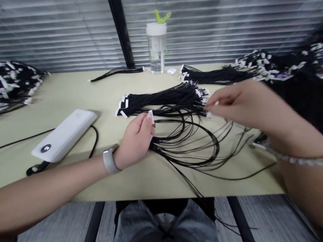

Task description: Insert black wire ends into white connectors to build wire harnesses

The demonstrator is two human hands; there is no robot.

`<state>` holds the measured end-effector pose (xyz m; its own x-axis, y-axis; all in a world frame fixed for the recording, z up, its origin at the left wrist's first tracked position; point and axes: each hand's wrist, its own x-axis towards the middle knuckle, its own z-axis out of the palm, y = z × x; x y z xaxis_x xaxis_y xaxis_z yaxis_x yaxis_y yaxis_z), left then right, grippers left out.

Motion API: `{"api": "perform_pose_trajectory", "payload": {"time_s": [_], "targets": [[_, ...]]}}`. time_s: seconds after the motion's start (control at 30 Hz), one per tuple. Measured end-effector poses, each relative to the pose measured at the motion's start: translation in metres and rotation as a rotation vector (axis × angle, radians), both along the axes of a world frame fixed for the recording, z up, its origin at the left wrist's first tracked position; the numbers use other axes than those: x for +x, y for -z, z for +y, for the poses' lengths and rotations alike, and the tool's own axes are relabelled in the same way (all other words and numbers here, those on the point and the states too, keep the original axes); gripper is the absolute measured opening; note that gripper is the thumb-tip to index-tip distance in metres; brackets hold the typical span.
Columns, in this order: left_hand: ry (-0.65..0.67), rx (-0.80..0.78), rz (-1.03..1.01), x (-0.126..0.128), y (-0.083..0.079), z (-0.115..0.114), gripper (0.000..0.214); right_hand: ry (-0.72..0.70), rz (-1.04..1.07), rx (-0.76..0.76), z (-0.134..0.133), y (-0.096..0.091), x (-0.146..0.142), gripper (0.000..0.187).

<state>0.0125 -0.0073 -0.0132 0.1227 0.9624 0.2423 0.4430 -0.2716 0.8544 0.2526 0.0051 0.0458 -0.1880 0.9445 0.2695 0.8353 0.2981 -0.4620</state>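
Left hand [138, 137]: pinching a white connector [151, 116] between thumb and fingers, with loose black cables [216, 148] gathered below it. Position of these cables: near middle of the worktop [73, 95], looping to the right, some strands hanging over the near edge.

Right hand [237, 101]: raised at right, thumb and fingertips drawn together beside the white ends of the middle bundle [156, 98]; cannot tell whether they pinch anything.

Condition, judged by layout: 2 lots appear straightened, namely the middle bundle and the far-right bundle [214, 76], white ends roughly grouped. Still loose: the held cables, curved and fanned out. Apparently unsorted: 2 heaps, the left heap [12, 82] and the right heap [270, 60]. Overall, work seems partway.

Also present: 1 short cable length [116, 71], far side; 1 bottle [156, 50], far middle; 1 white power bank [65, 134], left.
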Motion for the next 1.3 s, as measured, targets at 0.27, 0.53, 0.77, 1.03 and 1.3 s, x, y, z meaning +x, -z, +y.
{"api": "perform_pose_trajectory", "payload": {"time_s": [0.27, 0.53, 0.77, 1.03, 1.3], "targets": [[0.060, -0.040, 0.023, 0.000, 0.001, 0.001, 0.040, 0.094, 1.123, 0.285, 0.023, -0.005, 0.017, 0.021], [0.166, -0.036, -0.006, -0.002, 0.003, -0.008, 0.041, 0.045, 0.931, 0.205, 0.006, -0.001, -0.002, 0.050], [0.184, -0.021, -0.054, -0.002, 0.006, -0.007, 0.039, -0.267, -0.065, 0.375, -0.030, 0.019, -0.044, 0.013], [0.257, -0.043, -0.031, -0.003, 0.008, -0.006, 0.041, -0.272, -0.184, 0.382, -0.028, 0.030, -0.055, 0.023], [0.308, -0.032, -0.004, -0.002, 0.003, -0.008, 0.039, -0.266, -0.220, 0.423, -0.028, 0.035, -0.060, 0.028]]}}
